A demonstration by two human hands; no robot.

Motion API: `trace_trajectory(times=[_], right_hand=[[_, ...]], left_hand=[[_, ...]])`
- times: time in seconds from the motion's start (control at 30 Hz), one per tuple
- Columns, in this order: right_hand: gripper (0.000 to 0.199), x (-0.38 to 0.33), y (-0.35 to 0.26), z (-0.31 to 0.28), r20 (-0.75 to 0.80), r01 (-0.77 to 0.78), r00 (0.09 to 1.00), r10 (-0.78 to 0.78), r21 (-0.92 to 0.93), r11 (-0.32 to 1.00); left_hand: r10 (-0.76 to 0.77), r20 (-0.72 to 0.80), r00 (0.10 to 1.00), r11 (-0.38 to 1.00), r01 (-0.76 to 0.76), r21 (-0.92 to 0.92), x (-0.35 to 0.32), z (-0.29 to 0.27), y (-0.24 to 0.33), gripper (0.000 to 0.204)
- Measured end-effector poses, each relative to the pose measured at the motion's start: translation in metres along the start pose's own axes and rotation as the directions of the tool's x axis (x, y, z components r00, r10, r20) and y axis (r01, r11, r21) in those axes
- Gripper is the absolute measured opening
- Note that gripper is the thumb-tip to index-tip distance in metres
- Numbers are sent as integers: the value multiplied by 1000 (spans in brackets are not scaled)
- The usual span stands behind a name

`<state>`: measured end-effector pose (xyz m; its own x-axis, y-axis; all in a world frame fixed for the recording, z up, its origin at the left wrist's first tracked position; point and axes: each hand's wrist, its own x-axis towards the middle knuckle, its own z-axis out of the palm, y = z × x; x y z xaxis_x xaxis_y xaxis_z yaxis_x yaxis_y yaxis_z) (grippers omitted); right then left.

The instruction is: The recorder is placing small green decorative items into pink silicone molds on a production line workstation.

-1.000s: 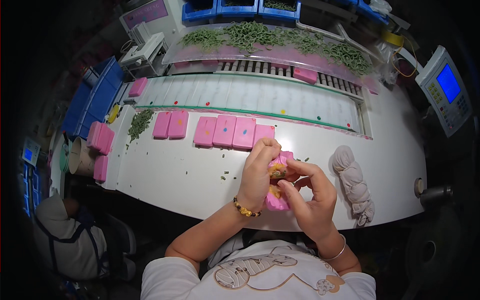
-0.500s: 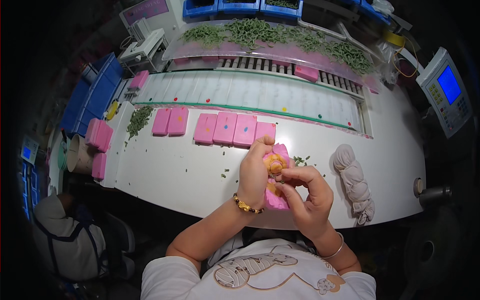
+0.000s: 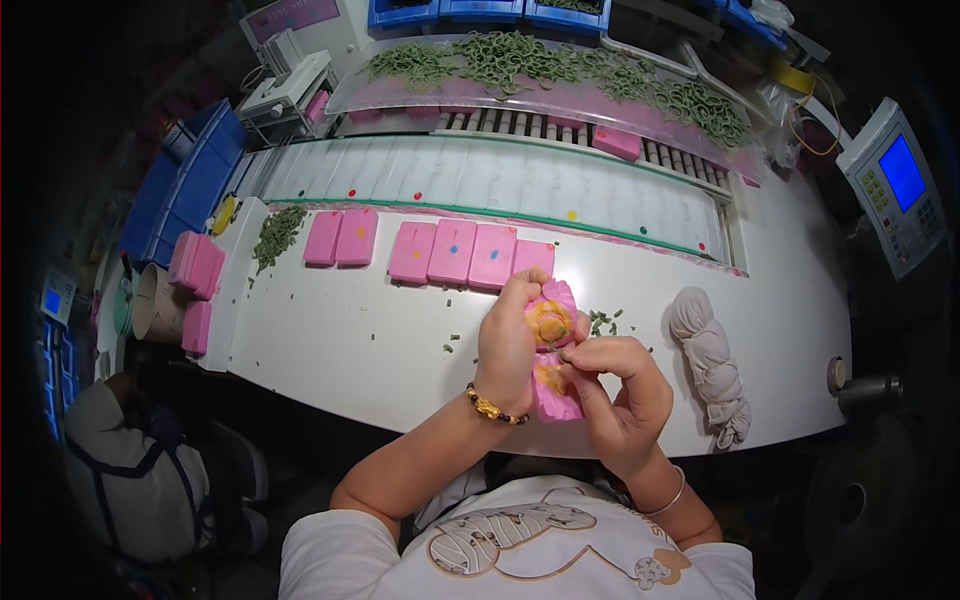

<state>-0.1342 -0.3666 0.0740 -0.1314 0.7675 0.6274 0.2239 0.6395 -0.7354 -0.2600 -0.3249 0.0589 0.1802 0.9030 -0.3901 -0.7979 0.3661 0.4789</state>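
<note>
- Surface: a white counter point(image 3: 330, 340) with a curved near edge. Green scraps lie scattered on it.
- Far side: a roller track and a tray of green rings point(image 3: 560, 65); blue bins point(image 3: 175, 195) at the left end.
- Row: six pink blocks point(image 3: 455, 252) sit side by side along the green strip.
- Right end: a twisted white cloth point(image 3: 712, 362) lies near the edge.
- Held item: a pink mould point(image 3: 553, 350) over the near edge, centre. Its long axis runs from the person toward the far side; two orange-filled cavities face up.
- Left hand point(image 3: 508, 345): closed around the mould's left side.
- Right hand point(image 3: 622, 385): fingertips pinched at the mould's middle.
</note>
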Motion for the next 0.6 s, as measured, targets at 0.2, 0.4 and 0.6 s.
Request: trace_trajectory(times=[0.2, 0.4, 0.6], right_hand=[[26, -2, 1, -3, 15, -63, 998, 62, 40, 997], [36, 9, -9, -4, 16, -277, 961, 277, 122, 953], [38, 12, -1, -13, 165, -114, 977, 134, -123, 986]], left_hand=[[23, 22, 1000, 1000, -23, 12, -2, 2, 0, 18], [96, -120, 988, 993, -87, 77, -2, 4, -4, 17], [197, -26, 980, 959, -187, 215, 2, -7, -10, 17]])
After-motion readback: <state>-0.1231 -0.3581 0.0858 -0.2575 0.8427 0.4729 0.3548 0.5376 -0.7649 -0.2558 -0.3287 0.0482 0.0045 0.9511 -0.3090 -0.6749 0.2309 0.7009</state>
